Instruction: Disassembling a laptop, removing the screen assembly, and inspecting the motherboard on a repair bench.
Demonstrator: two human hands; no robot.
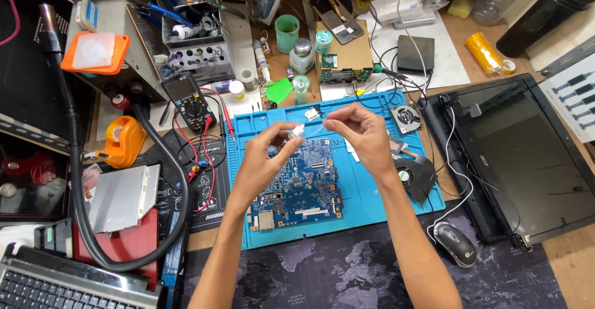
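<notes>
A: Hands first, please: what are they doing?

B: Both are raised over the blue rectangular silicone work mat [362, 197]. The left hand [263, 160] pinches a small white capped tube [297, 130] between thumb and forefinger. The right hand [365, 132] pinches a thin, clear strip-like piece [316, 129] at its fingertips, and that piece meets the tube's tip. It is too small for me to name; it may be a nozzle or a bit of film

A: And underneath them?

B: A blue printed circuit board [304, 188] lies flat on the mat, directly below the left hand and wrist. The tube is held in the air above the board's upper edge, not touching it

A: What sits around the mat?

B: Just right of the board, at the mat's edge, a black round cooling fan [414, 176] rests; a second small black fan [406, 118] sits at the mat's upper right corner. Further right lies a black laptop screen panel [527, 154], with a grey and black computer mouse [455, 244] near its lower left corner. Left of the mat stands a black handheld multimeter [188, 97] with red and black leads, and beyond that an orange tape dispenser [124, 140]. A thick black flexible hose [77, 179] curves down the left side
</notes>
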